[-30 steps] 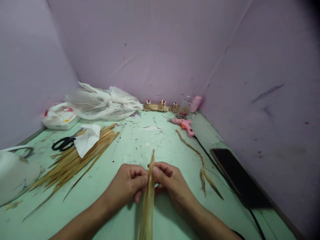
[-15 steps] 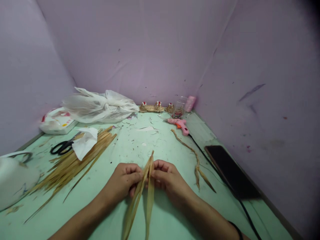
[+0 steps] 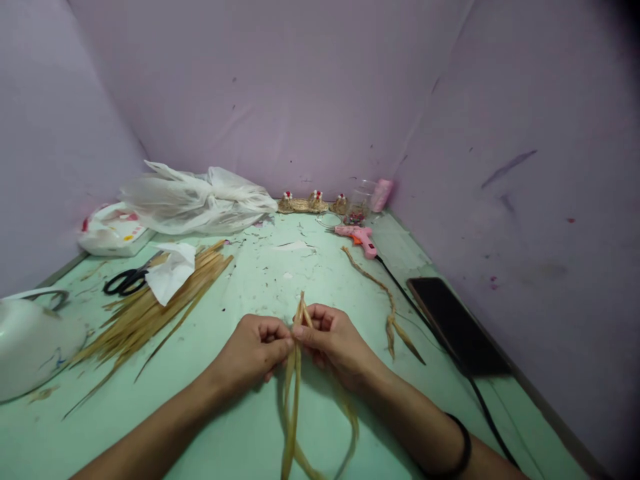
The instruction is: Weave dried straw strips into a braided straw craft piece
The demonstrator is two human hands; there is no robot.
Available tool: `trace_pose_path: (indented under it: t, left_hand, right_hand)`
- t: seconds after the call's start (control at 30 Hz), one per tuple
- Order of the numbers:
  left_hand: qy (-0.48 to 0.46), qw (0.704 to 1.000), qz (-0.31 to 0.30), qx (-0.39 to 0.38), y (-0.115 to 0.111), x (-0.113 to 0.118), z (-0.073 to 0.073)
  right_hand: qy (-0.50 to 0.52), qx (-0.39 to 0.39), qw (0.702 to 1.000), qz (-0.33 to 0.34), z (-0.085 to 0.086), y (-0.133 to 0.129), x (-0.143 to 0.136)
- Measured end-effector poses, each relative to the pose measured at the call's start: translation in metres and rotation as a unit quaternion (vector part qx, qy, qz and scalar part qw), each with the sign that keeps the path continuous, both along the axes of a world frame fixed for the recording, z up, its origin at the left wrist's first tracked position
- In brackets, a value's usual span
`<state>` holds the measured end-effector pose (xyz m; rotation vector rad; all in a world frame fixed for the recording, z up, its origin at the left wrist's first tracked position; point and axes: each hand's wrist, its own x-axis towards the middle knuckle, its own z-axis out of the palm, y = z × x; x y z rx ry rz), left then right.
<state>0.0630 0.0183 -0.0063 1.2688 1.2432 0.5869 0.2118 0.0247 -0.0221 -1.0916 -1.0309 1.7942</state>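
Several long, dry leaf strips (image 3: pixel 296 387) are joined at a narrow tip above my hands and hang down toward me over the green tabletop. My left hand (image 3: pixel 265 343) pinches the strips from the left, thumb against the curled fingers. From the right, my right hand (image 3: pixel 327 337) grips them just below the tip, its thumb laid across the front. One strip loops out under my right wrist. To the right lies a twisted length of the same dry leaf (image 3: pixel 383 293), with loose ends at its near side.
On the left are a bundle of dry strips (image 3: pixel 150 317), black scissors (image 3: pixel 125 283), a tissue (image 3: pixel 171 273) and a white lamp-like object (image 3: pixel 35 347). A pink glue gun (image 3: pixel 361 239), its cord and a phone (image 3: pixel 457 327) lie right. A plastic bag (image 3: pixel 200 200) and small decorated pieces (image 3: pixel 303 204) stand behind.
The strips have shifted: one has swung right and now loops beneath my right hand. My right thumb has moved across the strips, and both hands are closer together.
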Motion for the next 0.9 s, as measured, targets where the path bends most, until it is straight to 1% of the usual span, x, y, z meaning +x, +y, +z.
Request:
trace_pose_path:
  t: [0.17, 0.27, 0.4, 0.47, 0.57, 0.6, 0.67, 0.8, 0.9]
  left_hand:
    - [0.015, 1.000, 0.004, -0.004, 0.0000, -0.0012, -0.0010]
    - [0.010, 1.000, 0.006, -0.012, 0.0007, -0.0030, -0.0004]
    - [0.001, 1.000, 0.023, -0.007, 0.0019, -0.0058, 0.0000]
    - [-0.046, 0.998, 0.045, -0.017, 0.0021, -0.0058, -0.0003]
    - [-0.161, 0.982, 0.064, -0.081, 0.0010, -0.0032, 0.0000]
    - [-0.190, 0.975, 0.063, -0.101, 0.0004, -0.0019, 0.0004]
    - [-0.216, 0.967, 0.046, -0.128, -0.0009, 0.0004, 0.0010]
    - [-0.199, 0.972, -0.009, -0.122, -0.0019, 0.0015, -0.0008]
    - [-0.145, 0.984, -0.008, -0.102, -0.0017, 0.0017, -0.0019]
  right_hand:
    - [-0.016, -0.015, 1.000, 0.013, 0.0023, 0.0017, 0.0012]
    - [-0.022, -0.026, 0.999, 0.035, 0.0044, 0.0027, 0.0030]
    - [-0.018, -0.026, 0.998, 0.056, 0.0022, 0.0041, 0.0056]
    - [-0.015, -0.020, 0.998, 0.065, 0.0001, 0.0039, 0.0057]
    - [-0.019, -0.008, 0.996, 0.089, -0.0013, 0.0017, 0.0038]
    - [-0.018, -0.001, 0.995, 0.101, -0.0009, 0.0007, 0.0030]
    - [-0.011, 0.013, 0.991, 0.132, 0.0009, -0.0011, 0.0020]
    - [-0.005, 0.026, 0.983, 0.183, 0.0053, -0.0030, 0.0034]
    - [-0.037, 0.022, 0.983, 0.180, 0.0054, -0.0027, 0.0056]
